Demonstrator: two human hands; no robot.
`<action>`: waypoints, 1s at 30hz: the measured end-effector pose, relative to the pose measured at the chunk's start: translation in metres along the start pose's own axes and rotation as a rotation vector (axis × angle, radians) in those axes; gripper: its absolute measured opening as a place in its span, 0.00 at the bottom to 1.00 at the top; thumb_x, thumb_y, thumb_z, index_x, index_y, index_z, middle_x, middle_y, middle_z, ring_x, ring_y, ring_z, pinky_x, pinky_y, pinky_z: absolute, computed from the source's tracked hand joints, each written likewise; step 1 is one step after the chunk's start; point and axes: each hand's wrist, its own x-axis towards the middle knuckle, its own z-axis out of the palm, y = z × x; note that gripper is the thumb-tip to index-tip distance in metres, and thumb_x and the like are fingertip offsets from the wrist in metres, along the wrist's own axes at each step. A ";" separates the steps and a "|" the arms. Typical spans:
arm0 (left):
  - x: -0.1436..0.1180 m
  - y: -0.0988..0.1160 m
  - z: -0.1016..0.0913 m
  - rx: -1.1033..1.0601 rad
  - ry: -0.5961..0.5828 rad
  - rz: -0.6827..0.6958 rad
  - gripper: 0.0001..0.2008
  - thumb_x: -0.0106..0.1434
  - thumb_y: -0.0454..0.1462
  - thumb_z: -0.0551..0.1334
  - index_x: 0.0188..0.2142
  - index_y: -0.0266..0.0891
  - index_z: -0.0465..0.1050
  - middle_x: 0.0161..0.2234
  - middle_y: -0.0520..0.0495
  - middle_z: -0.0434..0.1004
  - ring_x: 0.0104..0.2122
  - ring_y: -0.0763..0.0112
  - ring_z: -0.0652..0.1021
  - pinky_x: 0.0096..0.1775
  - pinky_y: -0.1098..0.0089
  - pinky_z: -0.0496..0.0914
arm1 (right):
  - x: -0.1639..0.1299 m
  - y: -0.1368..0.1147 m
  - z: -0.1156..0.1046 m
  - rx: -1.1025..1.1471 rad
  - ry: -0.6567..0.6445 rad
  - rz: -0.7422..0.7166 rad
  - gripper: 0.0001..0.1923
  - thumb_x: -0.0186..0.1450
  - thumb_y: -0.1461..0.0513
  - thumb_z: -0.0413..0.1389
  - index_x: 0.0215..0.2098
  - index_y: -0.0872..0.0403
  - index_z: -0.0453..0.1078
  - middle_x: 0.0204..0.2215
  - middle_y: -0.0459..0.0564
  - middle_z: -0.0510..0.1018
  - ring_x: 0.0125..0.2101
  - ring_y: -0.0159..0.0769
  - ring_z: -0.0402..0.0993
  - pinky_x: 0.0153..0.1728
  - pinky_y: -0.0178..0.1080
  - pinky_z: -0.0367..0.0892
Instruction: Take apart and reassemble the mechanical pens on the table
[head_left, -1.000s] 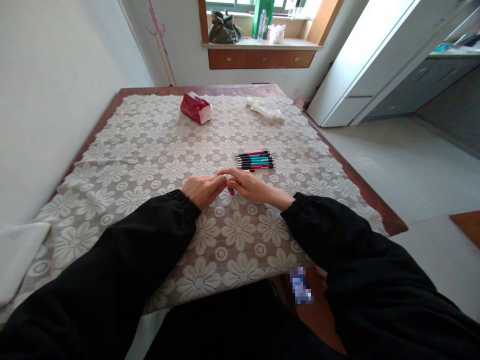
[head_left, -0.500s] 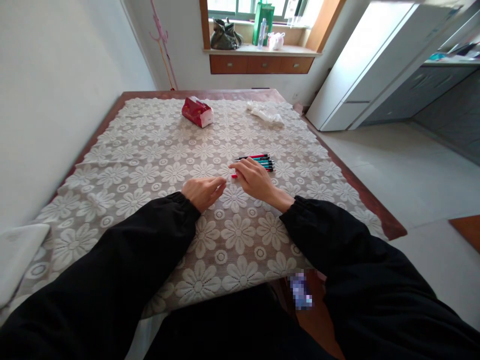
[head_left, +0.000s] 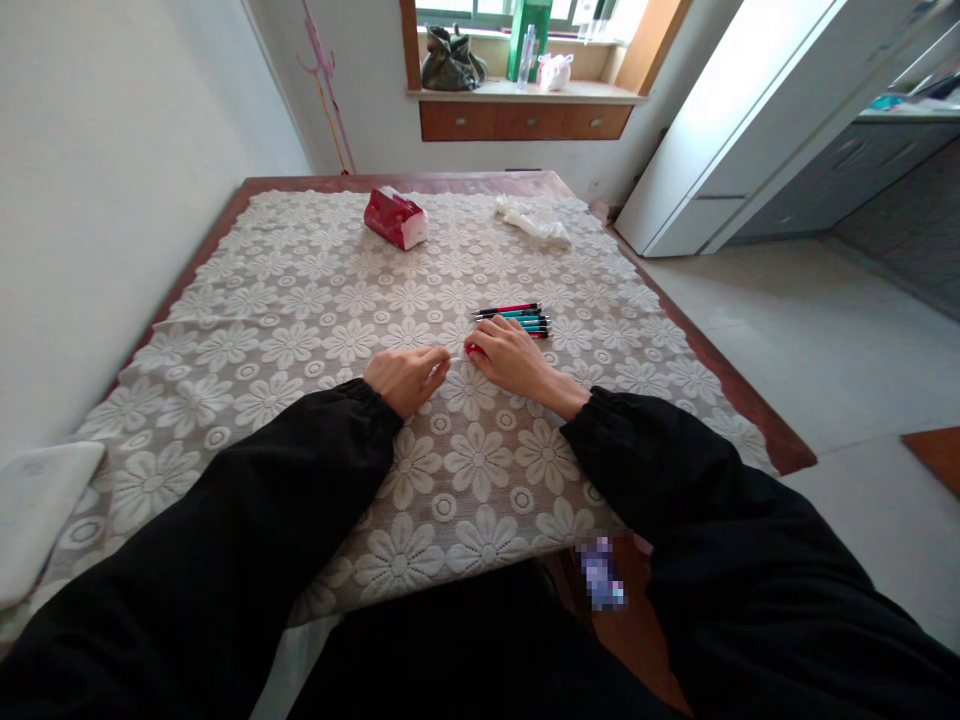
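Observation:
My right hand lies on the lace tablecloth with its fingers closed over a red pen; only the pen's left end shows. My left hand rests just to the left, fingers curled and pinched together, their tips a short way from that red end. Whether they touch it I cannot tell. Right behind my right hand lies a neat row of several pens, teal, red and black, side by side.
A red tissue pack and a crumpled white wrapper lie at the far end of the wooden table. A white object sits at the near left. A wall runs along the left; tiled floor lies to the right.
My right hand left my left hand, reached to the row of pens and drew back slightly with a red pen under its fingers. My left hand stayed in place.

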 end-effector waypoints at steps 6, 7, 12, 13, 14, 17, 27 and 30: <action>0.000 0.000 -0.001 0.005 -0.008 -0.030 0.14 0.75 0.45 0.51 0.47 0.44 0.74 0.38 0.48 0.84 0.32 0.64 0.82 0.29 0.68 0.62 | -0.001 -0.001 0.001 0.063 0.056 -0.014 0.09 0.74 0.65 0.48 0.46 0.53 0.70 0.40 0.54 0.78 0.43 0.44 0.67 0.47 0.44 0.59; 0.000 0.000 -0.001 0.007 -0.010 -0.033 0.14 0.75 0.44 0.51 0.47 0.44 0.74 0.38 0.48 0.84 0.32 0.65 0.82 0.29 0.69 0.62 | -0.001 -0.002 0.000 0.075 0.049 -0.041 0.10 0.75 0.65 0.47 0.46 0.53 0.69 0.41 0.54 0.78 0.43 0.43 0.68 0.47 0.44 0.60; 0.000 0.000 -0.003 0.007 -0.021 -0.036 0.15 0.76 0.45 0.51 0.47 0.44 0.73 0.40 0.47 0.84 0.33 0.64 0.82 0.29 0.68 0.62 | -0.002 -0.008 -0.001 0.092 -0.011 -0.138 0.11 0.76 0.64 0.45 0.46 0.53 0.69 0.39 0.53 0.77 0.41 0.41 0.69 0.43 0.40 0.62; 0.000 0.000 -0.003 0.006 -0.021 -0.036 0.15 0.76 0.45 0.51 0.47 0.44 0.73 0.40 0.46 0.84 0.33 0.63 0.82 0.29 0.68 0.62 | -0.002 -0.009 -0.001 0.098 -0.017 -0.144 0.11 0.76 0.64 0.45 0.46 0.53 0.69 0.39 0.53 0.77 0.41 0.40 0.69 0.43 0.40 0.62; 0.000 0.000 -0.003 0.004 -0.019 -0.034 0.15 0.76 0.45 0.51 0.47 0.44 0.74 0.40 0.46 0.84 0.33 0.63 0.82 0.30 0.68 0.62 | -0.002 -0.010 -0.001 0.108 -0.021 -0.149 0.11 0.76 0.63 0.46 0.46 0.54 0.70 0.39 0.53 0.77 0.41 0.40 0.69 0.43 0.40 0.62; 0.000 -0.001 -0.001 -0.005 -0.008 -0.024 0.15 0.76 0.45 0.51 0.48 0.44 0.74 0.41 0.46 0.84 0.32 0.63 0.82 0.30 0.68 0.63 | -0.002 -0.011 -0.002 0.142 -0.020 -0.150 0.11 0.76 0.63 0.45 0.46 0.53 0.70 0.39 0.53 0.77 0.41 0.40 0.69 0.43 0.40 0.63; 0.000 -0.001 0.001 0.014 0.006 0.008 0.16 0.76 0.45 0.50 0.47 0.44 0.75 0.38 0.47 0.84 0.31 0.64 0.82 0.29 0.68 0.62 | -0.001 -0.012 0.000 0.181 -0.031 -0.140 0.10 0.77 0.62 0.46 0.47 0.55 0.69 0.41 0.56 0.78 0.42 0.41 0.72 0.44 0.41 0.66; 0.000 -0.001 0.001 0.007 0.019 0.016 0.16 0.76 0.45 0.50 0.48 0.45 0.75 0.38 0.47 0.84 0.31 0.64 0.81 0.29 0.68 0.62 | -0.003 -0.014 0.001 0.210 -0.046 -0.129 0.09 0.75 0.64 0.48 0.48 0.55 0.67 0.41 0.57 0.78 0.42 0.42 0.74 0.44 0.41 0.67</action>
